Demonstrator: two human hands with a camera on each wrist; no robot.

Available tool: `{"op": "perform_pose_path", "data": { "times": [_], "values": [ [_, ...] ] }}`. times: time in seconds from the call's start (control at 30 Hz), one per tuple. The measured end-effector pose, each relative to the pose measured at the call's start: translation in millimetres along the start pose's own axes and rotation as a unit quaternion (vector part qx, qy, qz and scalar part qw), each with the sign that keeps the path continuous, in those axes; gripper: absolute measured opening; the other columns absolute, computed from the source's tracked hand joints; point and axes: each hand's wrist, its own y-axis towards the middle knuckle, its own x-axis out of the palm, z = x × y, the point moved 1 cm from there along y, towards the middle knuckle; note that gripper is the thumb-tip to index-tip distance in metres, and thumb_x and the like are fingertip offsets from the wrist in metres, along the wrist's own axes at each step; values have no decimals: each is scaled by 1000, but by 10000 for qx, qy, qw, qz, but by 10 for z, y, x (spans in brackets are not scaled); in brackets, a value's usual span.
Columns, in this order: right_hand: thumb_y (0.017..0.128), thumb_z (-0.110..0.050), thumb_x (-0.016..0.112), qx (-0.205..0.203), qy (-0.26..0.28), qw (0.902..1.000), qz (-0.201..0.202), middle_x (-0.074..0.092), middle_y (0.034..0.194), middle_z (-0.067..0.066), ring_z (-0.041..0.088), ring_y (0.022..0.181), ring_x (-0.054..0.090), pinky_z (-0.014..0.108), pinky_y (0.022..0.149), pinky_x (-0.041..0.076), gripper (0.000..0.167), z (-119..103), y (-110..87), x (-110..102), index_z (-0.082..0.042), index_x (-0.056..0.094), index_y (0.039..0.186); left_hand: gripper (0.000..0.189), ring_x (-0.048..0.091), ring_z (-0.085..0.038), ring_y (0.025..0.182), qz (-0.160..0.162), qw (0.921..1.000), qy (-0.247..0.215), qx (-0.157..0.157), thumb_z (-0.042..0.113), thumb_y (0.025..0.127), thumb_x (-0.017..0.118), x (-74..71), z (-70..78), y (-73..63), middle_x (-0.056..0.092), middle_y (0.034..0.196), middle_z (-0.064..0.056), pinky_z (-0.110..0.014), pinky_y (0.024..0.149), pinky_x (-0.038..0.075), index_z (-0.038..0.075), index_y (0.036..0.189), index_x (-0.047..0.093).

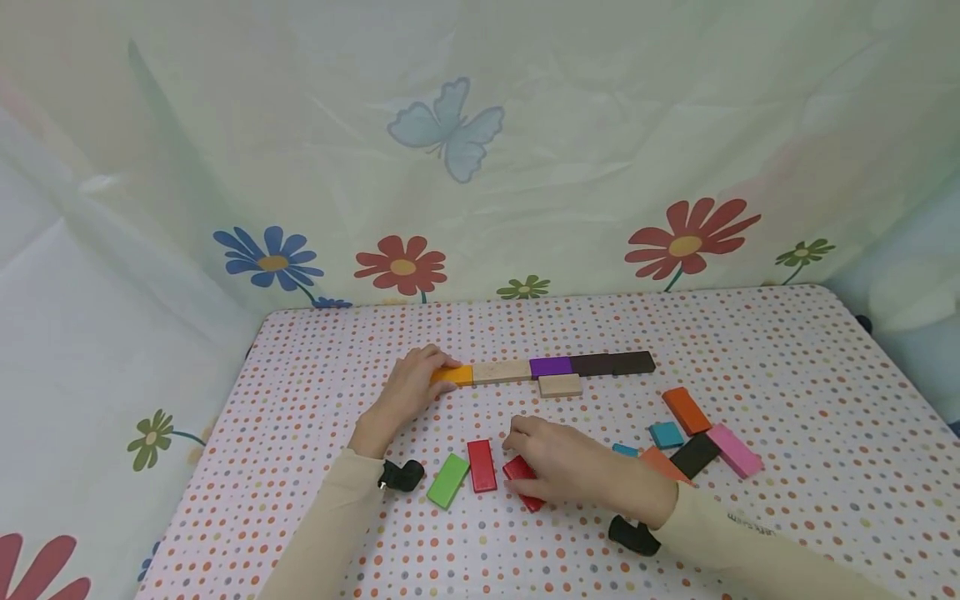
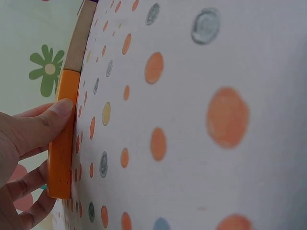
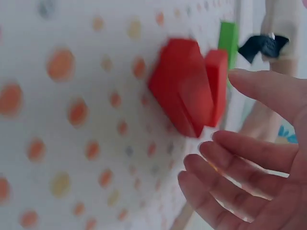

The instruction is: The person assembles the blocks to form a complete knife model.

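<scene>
My left hand (image 1: 402,388) pinches a yellow-orange block (image 2: 62,158) at the left end of a row, thumb on its near face and fingers behind. Rightward from it lie plain wooden blocks (image 1: 501,372), a purple block (image 1: 551,367) and dark brown blocks (image 1: 611,364). My right hand (image 1: 566,460) hovers over a red block (image 1: 517,468), thumb and fingers spread around it; the right wrist view shows a gap between hand and block. Left of it are a second red block (image 1: 482,467) and a green block (image 1: 447,482).
One loose wooden block (image 1: 560,386) lies just in front of the row. To the right is a scattered group: orange (image 1: 686,411), blue (image 1: 666,435), black (image 1: 695,455) and pink (image 1: 735,451) blocks. A dotted cloth (image 1: 825,400) covers the table; a flowered curtain (image 1: 570,167) hangs behind.
</scene>
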Motion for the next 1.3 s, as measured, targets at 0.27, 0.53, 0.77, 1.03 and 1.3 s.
{"op": "perform_pose_path", "data": {
  "times": [0.27,0.53,0.77,1.03,1.3],
  "values": [
    [89,-28,86,374,303,9984,-287,60,121,11,15,96,60,35,87,59,52,-75,-89,182,3,68,126,33,57,-32,117,-44,10000,11,13,17,93,80,19,-5,-13,66,118,-7,-53,100,46,11,125,74],
    [87,-14,86,695,569,9958,-175,59,130,17,25,111,63,44,94,58,50,-53,-125,158,2,66,130,33,57,-32,120,-63,10000,-33,-67,17,94,79,-3,10,-21,66,120,-7,-58,106,43,13,126,74],
    [79,-1,87,341,615,9975,-24,60,107,2,13,90,55,32,78,56,40,98,-88,57,-5,73,117,32,57,-31,120,-54,10000,-40,-20,17,95,79,-1,9,-19,66,119,-6,-57,106,43,13,126,74],
    [79,-1,87,296,871,9946,474,64,109,1,14,91,57,30,77,55,38,355,128,-206,-9,74,113,32,56,-31,120,-90,9999,-65,52,18,95,78,-12,4,-13,65,120,-6,-52,102,44,12,126,73],
    [81,2,86,151,824,9928,861,66,105,3,17,91,60,33,81,57,35,550,385,-372,-6,74,113,31,56,-31,123,-115,9999,-70,-25,19,97,76,-21,-1,8,66,123,-6,-54,107,43,12,127,73]
  ]
}}
